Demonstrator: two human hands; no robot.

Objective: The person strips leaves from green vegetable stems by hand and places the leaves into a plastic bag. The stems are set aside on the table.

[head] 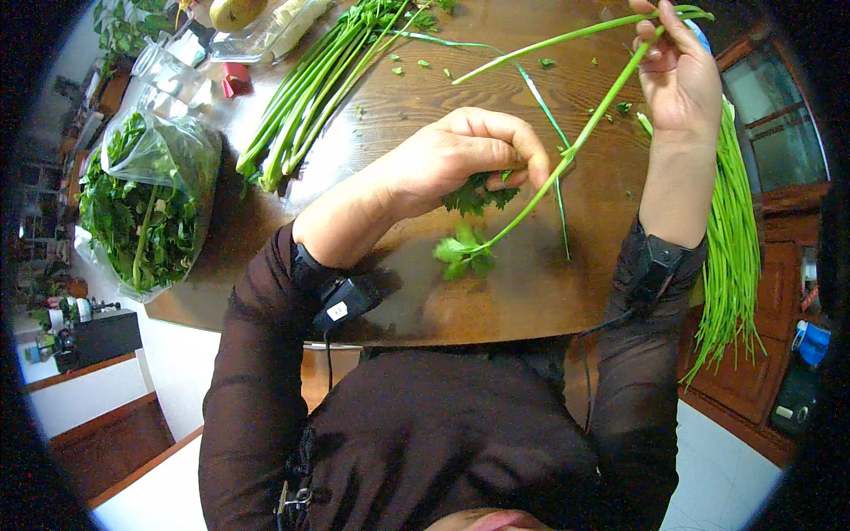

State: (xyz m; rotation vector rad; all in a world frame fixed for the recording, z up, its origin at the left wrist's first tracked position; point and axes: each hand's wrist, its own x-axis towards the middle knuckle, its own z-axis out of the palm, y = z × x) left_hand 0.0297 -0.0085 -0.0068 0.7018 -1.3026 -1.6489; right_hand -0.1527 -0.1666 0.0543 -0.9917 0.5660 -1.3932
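Observation:
My right hand [680, 79], at the upper right, grips a long green celery stalk [601, 109]. It slants down to the left and ends in a blurred leafy tip [465, 252]. A second thin stem [538, 54] runs left from the same fingers. Over the middle of the table, my left hand [481, 149] has its fingers curled around some dark green celery leaves [481, 194], partly hidden by the palm. Its fingertips are close beside the long stalk; whether they touch it I cannot tell.
On the wooden table [425, 299] lie a celery bunch [319, 93], a green-and-white tie strip [544, 106] and leaf scraps. A plastic bag of leaves [149, 206] stands left, near a clear plastic tray [265, 36]. Long thin green stalks [727, 252] overhang the right edge.

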